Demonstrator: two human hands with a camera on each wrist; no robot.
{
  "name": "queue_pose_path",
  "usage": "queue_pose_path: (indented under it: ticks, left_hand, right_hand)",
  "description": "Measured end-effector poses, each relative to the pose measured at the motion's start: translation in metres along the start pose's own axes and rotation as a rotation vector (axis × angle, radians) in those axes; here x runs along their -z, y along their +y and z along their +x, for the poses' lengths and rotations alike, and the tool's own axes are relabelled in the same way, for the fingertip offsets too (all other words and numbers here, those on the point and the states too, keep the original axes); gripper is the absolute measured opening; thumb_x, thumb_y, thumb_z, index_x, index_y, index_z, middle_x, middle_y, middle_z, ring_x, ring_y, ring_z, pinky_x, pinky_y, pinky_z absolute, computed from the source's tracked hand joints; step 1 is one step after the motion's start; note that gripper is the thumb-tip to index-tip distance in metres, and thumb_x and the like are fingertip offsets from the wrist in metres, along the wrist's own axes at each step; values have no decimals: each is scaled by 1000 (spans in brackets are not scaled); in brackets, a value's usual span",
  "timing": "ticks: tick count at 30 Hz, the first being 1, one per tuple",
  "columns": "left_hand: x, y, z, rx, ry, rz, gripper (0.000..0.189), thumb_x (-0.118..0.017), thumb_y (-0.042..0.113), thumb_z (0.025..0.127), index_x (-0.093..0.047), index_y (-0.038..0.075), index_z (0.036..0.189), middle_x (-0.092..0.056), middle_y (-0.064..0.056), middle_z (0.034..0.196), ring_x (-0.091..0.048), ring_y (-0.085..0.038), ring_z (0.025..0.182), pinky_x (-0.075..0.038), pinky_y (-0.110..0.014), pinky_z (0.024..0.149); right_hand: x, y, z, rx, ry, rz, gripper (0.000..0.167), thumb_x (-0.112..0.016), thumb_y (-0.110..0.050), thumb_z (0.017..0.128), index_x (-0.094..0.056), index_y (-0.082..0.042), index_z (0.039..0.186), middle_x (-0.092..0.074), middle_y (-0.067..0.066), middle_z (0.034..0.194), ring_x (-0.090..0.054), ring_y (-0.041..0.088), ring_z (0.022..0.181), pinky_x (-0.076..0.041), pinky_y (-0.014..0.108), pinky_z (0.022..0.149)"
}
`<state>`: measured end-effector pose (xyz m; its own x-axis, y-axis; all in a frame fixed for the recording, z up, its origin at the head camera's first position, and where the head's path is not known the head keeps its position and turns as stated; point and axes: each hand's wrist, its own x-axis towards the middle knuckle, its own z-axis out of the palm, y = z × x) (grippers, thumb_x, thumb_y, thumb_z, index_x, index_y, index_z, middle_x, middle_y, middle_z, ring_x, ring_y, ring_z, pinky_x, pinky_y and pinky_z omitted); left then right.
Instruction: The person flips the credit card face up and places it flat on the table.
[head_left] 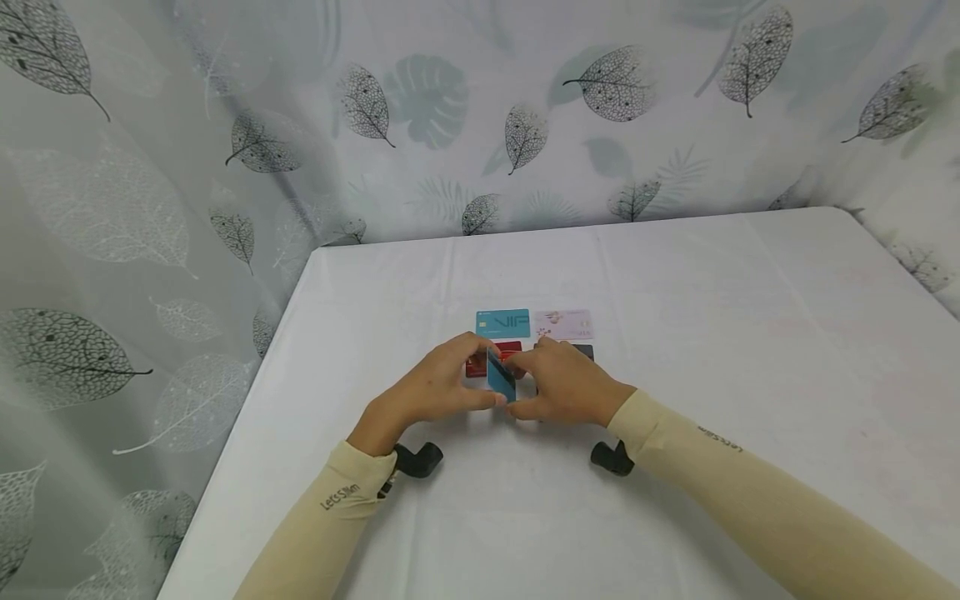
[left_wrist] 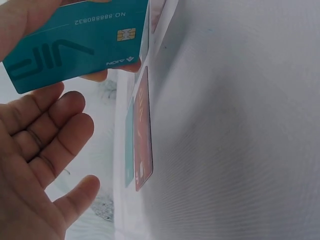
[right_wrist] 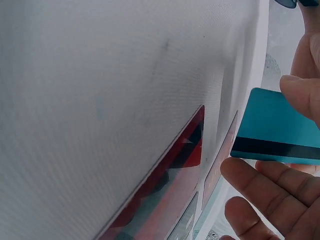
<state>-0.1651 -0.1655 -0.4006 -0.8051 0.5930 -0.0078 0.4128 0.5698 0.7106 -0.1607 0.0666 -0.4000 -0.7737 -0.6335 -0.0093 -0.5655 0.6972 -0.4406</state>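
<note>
A teal card (head_left: pixel 501 379) stands on edge above the white table, held between both hands. The left hand (head_left: pixel 442 383) pinches it by thumb and fingers from the left. In the left wrist view, the card's printed face (left_wrist: pixel 75 45) shows a chip and VIP lettering. From the other side, the right hand (head_left: pixel 573 383) grips the same card; in the right wrist view its back (right_wrist: pixel 280 120) carries a dark stripe. Behind the hands lie a red card (head_left: pixel 476 367), partly covered, and a dark card (head_left: pixel 585 351), mostly hidden by the right hand.
Farther back, another teal VIP card (head_left: pixel 502 323) lies beside a pale pink card (head_left: pixel 564 323). The right wrist view shows a red-edged, multicoloured card (right_wrist: pixel 165 185) flat on the table. White cloth (head_left: pixel 750 375) covers the table; leaf-patterned curtains (head_left: pixel 427 100) hang behind and at the sides.
</note>
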Motion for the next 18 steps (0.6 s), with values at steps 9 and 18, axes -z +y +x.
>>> queue_pose_path:
  ticks: [9,18]
  left_hand:
    - [-2,-2,1,-30,18,1,56,-86,32,86,-60,11,132,-64,2,123,-61,-17,115,-51,-44,102]
    - [0,1,0,12,5,37,55,-83,36,89,-60,13,133,-66,0,127,-61,-19,122,-49,-45,106]
  right_hand:
    - [-2,0,0,8,1,28,47,-80,-42,89,-74,-9,121,-75,-1,105,-56,18,93,-48,34,77]
    - [0,2,-1,13,4,-3,54,-83,-42,85,-73,-7,125,-70,-4,87,-52,17,83,-45,31,67]
